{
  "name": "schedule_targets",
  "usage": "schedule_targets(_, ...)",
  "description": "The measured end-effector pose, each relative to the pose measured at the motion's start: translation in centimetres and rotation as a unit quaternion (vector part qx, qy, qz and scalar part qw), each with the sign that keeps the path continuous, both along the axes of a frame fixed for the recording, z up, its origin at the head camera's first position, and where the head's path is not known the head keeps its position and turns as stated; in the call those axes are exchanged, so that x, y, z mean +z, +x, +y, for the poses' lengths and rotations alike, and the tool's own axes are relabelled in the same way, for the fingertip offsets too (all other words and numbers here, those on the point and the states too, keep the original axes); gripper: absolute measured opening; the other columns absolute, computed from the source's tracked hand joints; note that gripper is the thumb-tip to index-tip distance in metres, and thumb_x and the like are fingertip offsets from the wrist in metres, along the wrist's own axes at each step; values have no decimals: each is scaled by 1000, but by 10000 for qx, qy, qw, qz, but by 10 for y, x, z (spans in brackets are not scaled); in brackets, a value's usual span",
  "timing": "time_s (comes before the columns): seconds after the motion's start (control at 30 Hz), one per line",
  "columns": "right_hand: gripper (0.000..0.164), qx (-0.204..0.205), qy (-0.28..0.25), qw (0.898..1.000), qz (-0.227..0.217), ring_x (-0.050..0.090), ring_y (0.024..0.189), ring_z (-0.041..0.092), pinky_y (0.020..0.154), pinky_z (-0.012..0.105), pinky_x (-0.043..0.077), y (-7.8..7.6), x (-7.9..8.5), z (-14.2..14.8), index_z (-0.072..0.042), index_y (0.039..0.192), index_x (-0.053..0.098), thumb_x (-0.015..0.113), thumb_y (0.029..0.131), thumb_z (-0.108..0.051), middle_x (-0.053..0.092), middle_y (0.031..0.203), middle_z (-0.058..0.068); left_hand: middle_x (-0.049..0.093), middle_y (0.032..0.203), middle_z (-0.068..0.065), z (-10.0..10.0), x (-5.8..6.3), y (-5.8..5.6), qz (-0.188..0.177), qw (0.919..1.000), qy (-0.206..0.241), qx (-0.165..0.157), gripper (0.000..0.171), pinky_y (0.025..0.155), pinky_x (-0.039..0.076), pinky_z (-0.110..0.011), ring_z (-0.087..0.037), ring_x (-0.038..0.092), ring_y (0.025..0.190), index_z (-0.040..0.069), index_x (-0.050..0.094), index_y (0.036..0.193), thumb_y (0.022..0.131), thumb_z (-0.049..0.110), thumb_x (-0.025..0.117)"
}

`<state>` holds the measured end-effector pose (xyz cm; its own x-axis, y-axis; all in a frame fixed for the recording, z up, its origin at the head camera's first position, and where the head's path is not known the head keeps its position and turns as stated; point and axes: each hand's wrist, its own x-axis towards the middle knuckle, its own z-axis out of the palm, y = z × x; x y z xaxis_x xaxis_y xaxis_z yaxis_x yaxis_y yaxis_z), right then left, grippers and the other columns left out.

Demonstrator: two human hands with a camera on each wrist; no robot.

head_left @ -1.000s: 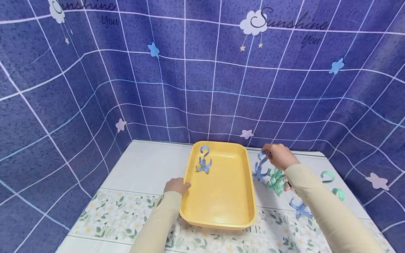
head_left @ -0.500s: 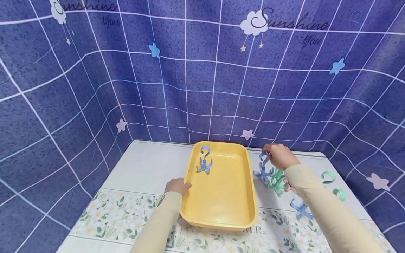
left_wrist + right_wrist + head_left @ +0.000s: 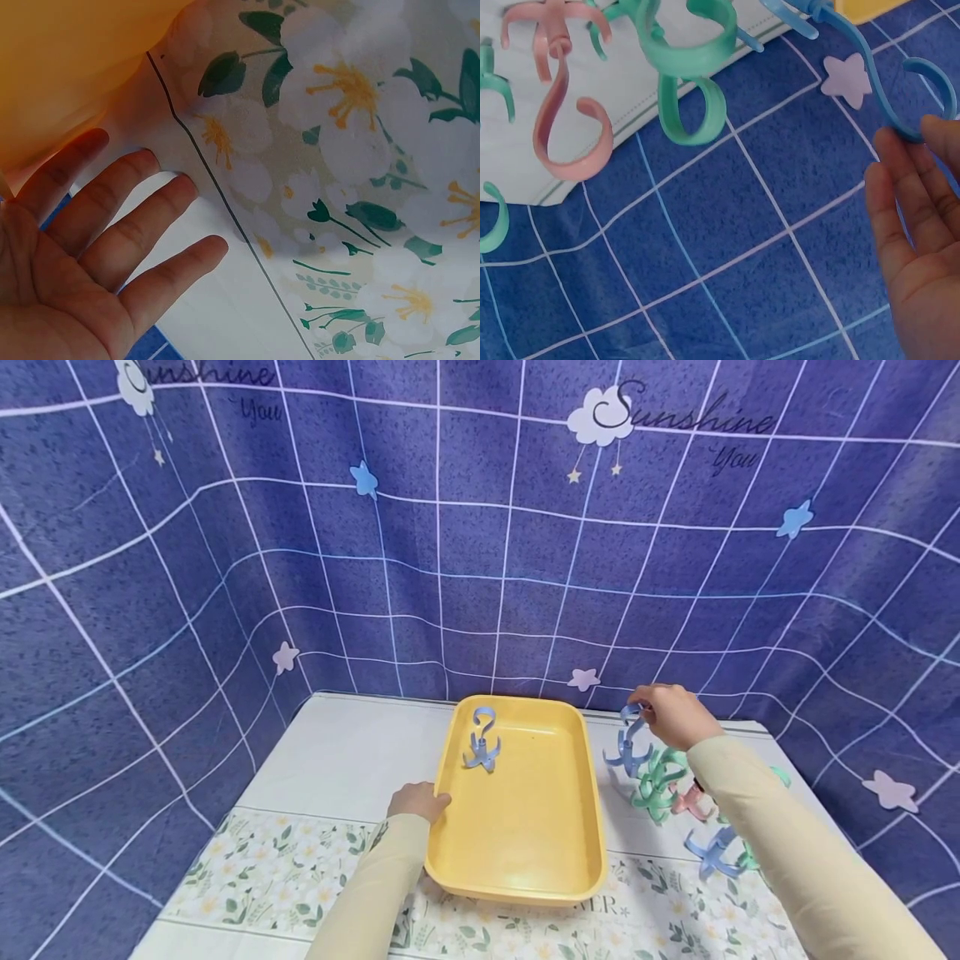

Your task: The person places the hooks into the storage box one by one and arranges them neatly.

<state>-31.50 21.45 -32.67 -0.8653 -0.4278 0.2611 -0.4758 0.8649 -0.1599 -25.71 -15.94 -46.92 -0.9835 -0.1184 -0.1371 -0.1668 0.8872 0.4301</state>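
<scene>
My left hand holds the left side of the yellow tray, its thumb over the rim. In the left wrist view the fingers of that hand are extended outside the tray wall. Right of the tray, my right hand pinches the curved top of a blue rotating hanger hook, whose prongs hang downward. The right wrist view shows the fingertips and thumb of this hand at the hook's curved end. Another blue hanger hook lies inside the tray at its far left.
Green hanger hooks lie just below the held one, beside a pink hanger hook. Nearer me is another blue hanger hook; my right sleeve partly hides more green ones. A blue grid-patterned curtain borders the table at the back and sides.
My right hand has risen and shifted slightly right with the blue hanger hook. My left hand and the tray stay in place.
</scene>
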Motion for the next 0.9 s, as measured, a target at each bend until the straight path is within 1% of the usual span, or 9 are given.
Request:
schedule_targets(0.1, 31, -57, -46, 9999, -115, 66, 76, 26, 70, 47, 55, 1, 7, 1, 1, 113, 73, 58, 87, 12, 73, 99, 20, 56, 60, -4, -1, 1, 0, 12, 10000, 14, 5, 31, 54, 44, -29, -18, 52, 55, 5, 65, 76, 95, 28, 57)
schedule_targets(0.23, 34, -106, -105, 9995, -263, 64, 76, 24, 69, 44, 53, -1, 12, 1, 2, 116, 71, 56, 87, 12, 72, 99, 20, 56, 60, -4, -2, 0, 0, 18, 10000, -5, -5, 31, 54, 45, -29, -17, 53, 55, 5, 65, 77, 95, 29, 57)
schedule_targets(0.37, 34, -120, -265, 9991, -300, 68, 81, 28, 72, 45, 54, -2, 14, -1, 3, 117, 71, 55, 88, 11, 73, 98, 19, 57, 61, -4, -2, -2, -1, 43, 10000, 15, 22, 31, 56, 47, -30, -18, 53, 56, 5, 65, 77, 95, 29, 58)
schedule_targets(0.57, 27, 61, -621, 9978, -225, 71, 94, 38, 83, 52, 56, -3, 12, -9, 6, 114, 70, 58, 90, 7, 73, 103, 23, 57, 61, -4, -2, -5, -2, 61, 10000, 44, 34, 31, 57, 48, -31, -18, 54, 56, 5, 65, 77, 95, 29, 59)
schedule_targets(0.67, 25, 108, -753, 9968, -230, 71, 95, 39, 86, 52, 55, -3, 11, -15, 5, 113, 71, 59, 91, 6, 72, 105, 23, 57, 62, -4, -1, -4, -1, 52, 10000, 47, 53, 30, 57, 47, -31, -18, 54, 57, 5, 66, 79, 95, 29, 59)
schedule_targets(0.9, 21, 165, -940, 9950, -300, 71, 92, 37, 85, 51, 55, -6, 9, -28, 5, 112, 71, 62, 92, 4, 72, 104, 22, 57, 61, -4, -2, -1, 1, 56, 9999, 80, 82, 30, 56, 48, -30, -18, 54, 56, 4, 66, 79, 95, 29, 59)
